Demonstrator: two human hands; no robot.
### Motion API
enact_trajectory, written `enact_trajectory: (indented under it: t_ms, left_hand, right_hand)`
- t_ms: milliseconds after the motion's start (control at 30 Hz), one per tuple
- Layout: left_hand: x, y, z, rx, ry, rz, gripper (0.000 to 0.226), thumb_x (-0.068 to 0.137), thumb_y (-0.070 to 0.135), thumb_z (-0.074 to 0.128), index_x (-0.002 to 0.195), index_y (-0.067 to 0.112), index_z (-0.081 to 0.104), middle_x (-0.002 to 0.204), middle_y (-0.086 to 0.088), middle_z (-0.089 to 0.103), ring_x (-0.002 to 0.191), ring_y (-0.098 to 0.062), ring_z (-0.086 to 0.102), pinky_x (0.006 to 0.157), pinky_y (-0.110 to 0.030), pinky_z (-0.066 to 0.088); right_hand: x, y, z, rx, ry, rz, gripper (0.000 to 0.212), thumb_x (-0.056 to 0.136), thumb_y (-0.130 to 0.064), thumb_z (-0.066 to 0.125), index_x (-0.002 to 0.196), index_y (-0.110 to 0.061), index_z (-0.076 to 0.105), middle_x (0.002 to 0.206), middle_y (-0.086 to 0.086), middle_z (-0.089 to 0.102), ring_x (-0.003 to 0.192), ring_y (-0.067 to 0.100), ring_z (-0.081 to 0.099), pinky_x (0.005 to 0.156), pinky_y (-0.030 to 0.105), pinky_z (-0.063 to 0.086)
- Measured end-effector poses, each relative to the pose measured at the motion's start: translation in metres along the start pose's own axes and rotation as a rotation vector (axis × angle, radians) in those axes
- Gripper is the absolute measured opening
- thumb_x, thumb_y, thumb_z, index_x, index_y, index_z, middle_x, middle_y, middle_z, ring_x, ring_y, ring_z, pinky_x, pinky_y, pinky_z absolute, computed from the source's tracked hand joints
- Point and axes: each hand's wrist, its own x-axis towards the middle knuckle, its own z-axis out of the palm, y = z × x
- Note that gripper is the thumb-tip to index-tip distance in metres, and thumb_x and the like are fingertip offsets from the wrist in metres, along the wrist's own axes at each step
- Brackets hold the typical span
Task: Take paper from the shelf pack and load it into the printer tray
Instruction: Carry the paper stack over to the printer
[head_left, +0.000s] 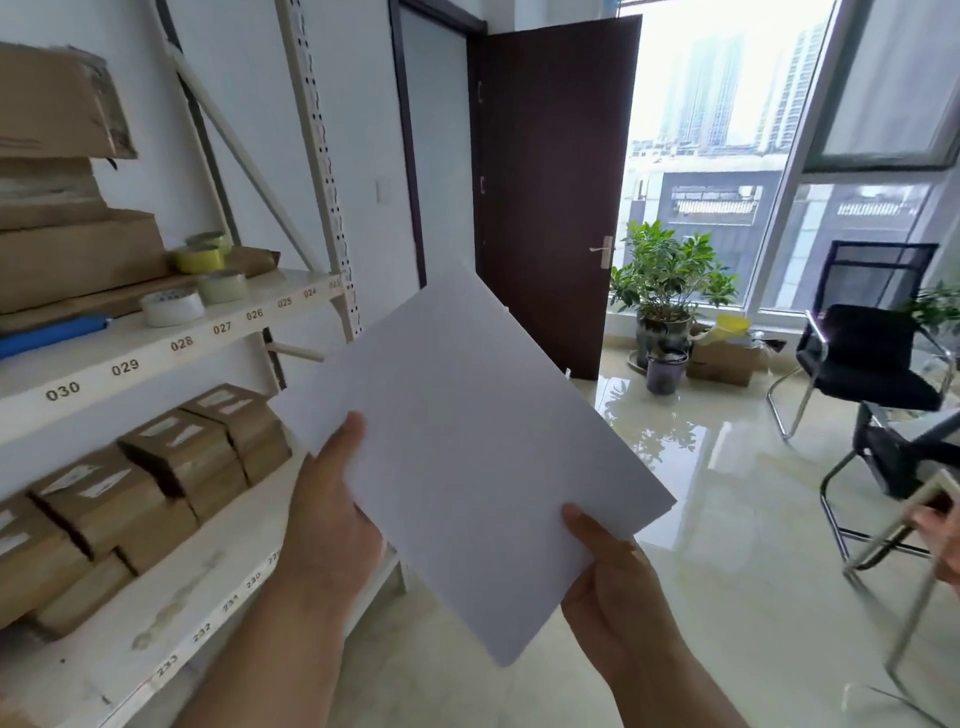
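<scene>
- The person is holding a stack of white paper (467, 457) in mid-air, just right of the shelf (171, 343), tilted so one corner is pointing toward the dark door (550, 192).
- The left hand (332, 519) is gripping the stack's left edge, thumb on top, the other fingers hidden beneath.
- The right hand (618, 587) is pinching the lower right edge, thumb lying on the sheet.
- Right of the shelf, glossy floor (727, 519) is lying open toward the plant (670, 275) and the black chair (872, 358).
- The paper is looking blank, flat and uncreased, its edges aligned.
</scene>
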Motion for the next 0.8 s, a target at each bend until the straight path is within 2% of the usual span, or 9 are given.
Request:
enact_trajectory:
  t_ms: [67, 167, 233, 300, 367, 433, 533, 667, 800]
  left_hand:
    - [0.008, -0.024, 0.006, 0.065, -0.001, -0.020, 0.045, 0.100, 0.016, 0.059, 0.144, 0.012, 0.057, 0.142, -0.015, 0.065, 0.131, -0.038, 0.061, 0.105, -0.054, 0.050]
    - [0.036, -0.037, 0.017, 0.116, 0.009, -0.036, 0.041, 0.099, 0.006, 0.058, 0.140, 0.006, 0.060, 0.137, -0.017, 0.068, 0.126, -0.040, 0.065, 0.105, -0.057, 0.051]
    - [0.064, -0.037, 0.021, 0.155, -0.014, -0.047, 0.041, 0.098, 0.006, 0.060, 0.139, 0.005, 0.060, 0.135, -0.017, 0.069, 0.123, -0.038, 0.067, 0.103, -0.056, 0.053]
    - [0.093, -0.036, 0.023, 0.205, -0.055, -0.071, 0.035, 0.096, 0.005, 0.065, 0.131, 0.005, 0.066, 0.130, -0.017, 0.072, 0.119, -0.038, 0.069, 0.102, -0.055, 0.054]
    - [0.120, -0.037, 0.025, 0.257, -0.073, -0.094, 0.028, 0.094, 0.004, 0.068, 0.122, 0.006, 0.072, 0.122, -0.016, 0.076, 0.113, -0.038, 0.072, 0.100, -0.053, 0.056]
    - [0.141, -0.042, 0.029, 0.296, -0.096, -0.110, 0.028, 0.092, 0.003, 0.069, 0.119, 0.008, 0.073, 0.116, -0.014, 0.078, 0.107, -0.035, 0.075, 0.094, -0.049, 0.059]
    - [0.165, -0.058, 0.033, 0.346, -0.148, -0.172, 0.021, 0.090, 0.005, 0.073, 0.109, 0.012, 0.077, 0.108, -0.012, 0.081, 0.102, -0.034, 0.077, 0.090, -0.046, 0.061]
    - [0.184, -0.087, 0.050, 0.390, -0.196, -0.265, 0.014, 0.089, 0.006, 0.075, 0.100, 0.013, 0.079, 0.099, -0.010, 0.082, 0.095, -0.034, 0.077, 0.083, -0.046, 0.061]
    - [0.203, -0.108, 0.063, 0.371, -0.221, -0.313, 0.018, 0.092, 0.009, 0.072, 0.108, 0.012, 0.078, 0.109, -0.012, 0.081, 0.105, -0.036, 0.076, 0.086, -0.043, 0.062]
  right_hand:
    - [0.012, -0.004, -0.006, 0.007, 0.002, -0.008, 0.040, 0.094, 0.001, 0.061, 0.134, 0.001, 0.064, 0.134, 0.021, 0.070, 0.117, 0.036, 0.069, 0.101, 0.051, 0.056]
    - [0.030, -0.012, -0.014, 0.020, 0.006, 0.009, 0.033, 0.097, -0.003, 0.058, 0.128, -0.002, 0.070, 0.133, 0.019, 0.071, 0.112, 0.032, 0.073, 0.090, 0.044, 0.062]
    - [0.041, -0.019, -0.019, 0.006, -0.017, 0.027, 0.031, 0.099, -0.007, 0.056, 0.123, -0.007, 0.076, 0.132, 0.016, 0.073, 0.109, 0.030, 0.074, 0.086, 0.041, 0.063]
    - [0.055, -0.028, -0.028, -0.034, -0.015, -0.005, 0.035, 0.100, -0.009, 0.056, 0.131, -0.010, 0.072, 0.135, 0.015, 0.071, 0.116, 0.031, 0.071, 0.090, 0.041, 0.062]
    - [0.071, -0.042, -0.040, -0.129, 0.002, -0.030, 0.037, 0.100, -0.010, 0.057, 0.135, -0.008, 0.068, 0.139, 0.018, 0.068, 0.120, 0.032, 0.068, 0.093, 0.040, 0.061]
    - [0.085, -0.060, -0.047, -0.292, 0.026, -0.028, 0.033, 0.098, -0.011, 0.060, 0.128, -0.005, 0.072, 0.139, 0.025, 0.066, 0.114, 0.033, 0.069, 0.090, 0.039, 0.060]
    - [0.103, -0.083, -0.052, -0.561, 0.019, 0.016, 0.030, 0.094, -0.011, 0.065, 0.122, -0.005, 0.075, 0.131, 0.024, 0.071, 0.114, 0.040, 0.070, 0.094, 0.045, 0.056]
    - [0.121, -0.097, -0.055, -0.704, 0.005, 0.051, 0.029, 0.091, -0.016, 0.075, 0.118, -0.005, 0.077, 0.123, 0.020, 0.076, 0.114, 0.042, 0.072, 0.102, 0.054, 0.055]
    - [0.138, -0.105, -0.069, -0.721, 0.081, -0.034, 0.025, 0.093, -0.016, 0.071, 0.115, -0.005, 0.078, 0.117, 0.020, 0.079, 0.107, 0.041, 0.075, 0.092, 0.051, 0.059]
